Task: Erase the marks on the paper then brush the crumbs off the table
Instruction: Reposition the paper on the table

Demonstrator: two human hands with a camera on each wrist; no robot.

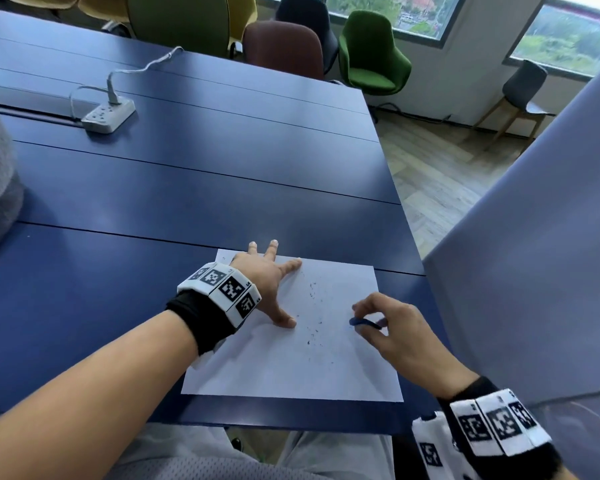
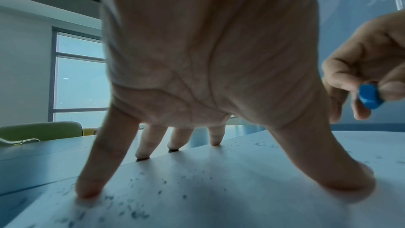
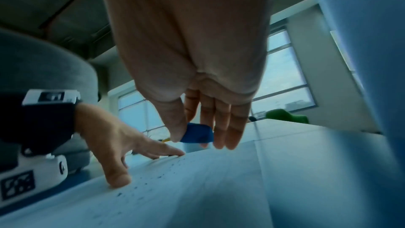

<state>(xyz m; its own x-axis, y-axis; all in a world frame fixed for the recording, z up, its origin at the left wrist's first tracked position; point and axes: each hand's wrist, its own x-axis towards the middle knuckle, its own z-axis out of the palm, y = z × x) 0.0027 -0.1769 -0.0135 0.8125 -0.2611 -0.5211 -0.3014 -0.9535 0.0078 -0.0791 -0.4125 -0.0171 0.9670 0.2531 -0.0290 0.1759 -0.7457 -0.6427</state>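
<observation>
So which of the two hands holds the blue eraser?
The right hand pinches the blue eraser above the paper; the left hand presses flat, holding nothing.

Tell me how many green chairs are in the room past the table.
2 that I can tell. One green chair stands by the window beyond the table's far right corner; another sits behind the far edge, cut off by the frame. Others may be hidden.

Left hand (image 1: 269, 282) presses paper (image 1: 291, 368); right hand (image 1: 400, 336) pinches blue eraser (image 1: 364, 323)
</observation>
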